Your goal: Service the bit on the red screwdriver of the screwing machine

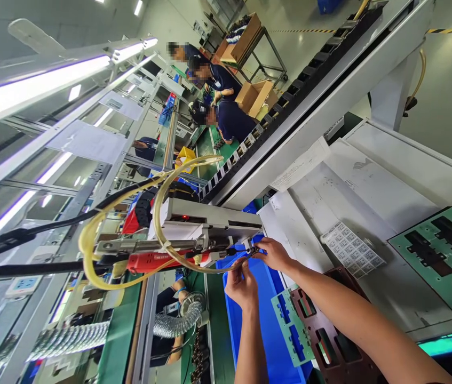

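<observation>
Beside the tip of a red electric screwdriver (157, 261), my two hands meet at a small dark part (253, 249). My right hand (274, 255) pinches it from the right with bent fingers. From below, my left hand (242, 287) has its fingers closed at the part's near edge, and they hide some of it. What kind of part it is cannot be made out. The screwdriver sits in a white powered fixture (209, 218), and a clear yellowish hose (89, 245) loops around it. Under my hands lies a blue bin (268, 298).
A green plate with cutouts (290, 325) and a brown slotted plate (341, 341) lie right of the bin. A larger green plate with dark parts (421, 250) and a label sheet (351, 248) are farther right. A cable-chain rail (309, 106) crosses above. Several co-workers sit behind.
</observation>
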`<state>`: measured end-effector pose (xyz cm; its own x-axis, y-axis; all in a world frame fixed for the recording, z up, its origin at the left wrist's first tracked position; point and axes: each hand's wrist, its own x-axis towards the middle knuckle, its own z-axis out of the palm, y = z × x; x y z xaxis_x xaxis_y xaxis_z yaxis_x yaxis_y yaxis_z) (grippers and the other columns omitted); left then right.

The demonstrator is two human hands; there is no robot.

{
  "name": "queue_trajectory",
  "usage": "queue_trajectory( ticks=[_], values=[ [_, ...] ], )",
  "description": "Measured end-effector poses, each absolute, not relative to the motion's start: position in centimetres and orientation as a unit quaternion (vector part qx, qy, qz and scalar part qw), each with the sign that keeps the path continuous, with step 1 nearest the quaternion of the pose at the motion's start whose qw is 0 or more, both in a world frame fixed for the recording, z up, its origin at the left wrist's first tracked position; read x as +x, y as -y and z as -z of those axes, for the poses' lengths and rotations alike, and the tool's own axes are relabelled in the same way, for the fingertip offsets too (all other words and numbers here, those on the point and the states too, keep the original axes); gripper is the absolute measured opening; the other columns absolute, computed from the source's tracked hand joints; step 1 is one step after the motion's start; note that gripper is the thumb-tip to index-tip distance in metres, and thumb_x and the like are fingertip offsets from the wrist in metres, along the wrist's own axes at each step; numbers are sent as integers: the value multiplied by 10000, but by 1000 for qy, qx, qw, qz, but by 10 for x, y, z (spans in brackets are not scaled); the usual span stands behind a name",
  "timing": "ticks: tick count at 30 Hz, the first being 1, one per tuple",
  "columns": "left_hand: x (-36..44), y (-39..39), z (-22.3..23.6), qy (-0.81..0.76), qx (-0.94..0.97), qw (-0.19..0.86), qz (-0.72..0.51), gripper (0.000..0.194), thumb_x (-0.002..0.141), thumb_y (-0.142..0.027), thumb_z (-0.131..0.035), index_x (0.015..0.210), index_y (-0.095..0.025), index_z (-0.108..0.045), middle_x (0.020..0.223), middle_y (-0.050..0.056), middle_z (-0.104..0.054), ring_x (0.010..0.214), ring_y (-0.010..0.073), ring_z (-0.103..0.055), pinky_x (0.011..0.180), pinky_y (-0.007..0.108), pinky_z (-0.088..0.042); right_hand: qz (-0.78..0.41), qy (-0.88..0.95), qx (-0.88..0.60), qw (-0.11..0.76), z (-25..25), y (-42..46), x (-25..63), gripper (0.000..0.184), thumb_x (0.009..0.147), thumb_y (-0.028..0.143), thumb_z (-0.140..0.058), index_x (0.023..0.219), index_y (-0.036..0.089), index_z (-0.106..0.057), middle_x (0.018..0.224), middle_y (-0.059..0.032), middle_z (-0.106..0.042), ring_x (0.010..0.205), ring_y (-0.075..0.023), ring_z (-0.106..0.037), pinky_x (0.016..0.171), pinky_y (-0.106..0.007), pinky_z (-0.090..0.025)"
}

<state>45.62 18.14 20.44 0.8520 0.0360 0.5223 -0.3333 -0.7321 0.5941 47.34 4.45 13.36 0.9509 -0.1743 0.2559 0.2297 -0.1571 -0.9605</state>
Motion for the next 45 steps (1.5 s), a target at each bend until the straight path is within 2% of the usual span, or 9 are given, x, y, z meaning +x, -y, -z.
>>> queue_trajectory(
  ticks=[5,11,18,23,33,39,45],
  values=[
    [458,-184,-203,90,893,358,-257,320,938,-487,-705,1059,-192,-739,971,78,-831,867,236,-815,844,372,-672,167,16,-747,643,-130,-48,475,256,977,431,-795,1104,208,-783,982,-44,-719,907,-205,-684,776,-292,-500],
    [458,-183,-205,74,900,329,-277,247,884,-428,-770,1005,-213,-788,934,72,-837,850,241,-800,868,385,-642,182,25,-747,639,-124,-52,476,257,968,364,-816,1171,213,-764,1059,-61,-737,983,-224,-703,848,-313,-525],
    [463,-178,-211,54,872,428,-231,270,884,-417,-740,988,-168,-746,881,76,-825,761,225,-803,750,357,-673,190,24,-750,633,-125,-53,478,207,939,334,-848,1093,219,-770,1038,-49,-732,973,-220,-702,838,-308,-521],
    [462,-176,-206,38,860,448,-241,279,871,-431,-763,973,-172,-755,900,72,-821,801,224,-806,795,362,-673,187,29,-754,630,-124,-53,479,209,943,367,-840,1061,209,-769,1009,-48,-727,946,-219,-699,814,-308,-515],
    [453,-174,-199,43,876,394,-276,295,911,-458,-773,1040,-193,-790,956,68,-830,840,220,-792,841,368,-671,187,35,-760,622,-126,-50,478,232,939,383,-842,1059,201,-764,1035,-57,-730,970,-226,-697,813,-314,-513],
    [458,-183,-198,94,885,349,-294,246,931,-428,-771,1031,-206,-806,968,71,-844,834,211,-791,807,335,-663,189,33,-759,622,-126,-50,478,215,959,375,-822,1051,192,-756,1009,-56,-722,941,-227,-691,789,-313,-498],
    [468,-194,-197,127,884,357,-273,274,926,-470,-752,976,-203,-792,942,62,-849,841,230,-809,826,370,-681,191,34,-755,626,-128,-50,477,204,985,383,-792,1007,186,-746,982,-56,-709,924,-214,-679,789,-305,-491]
  ],
)
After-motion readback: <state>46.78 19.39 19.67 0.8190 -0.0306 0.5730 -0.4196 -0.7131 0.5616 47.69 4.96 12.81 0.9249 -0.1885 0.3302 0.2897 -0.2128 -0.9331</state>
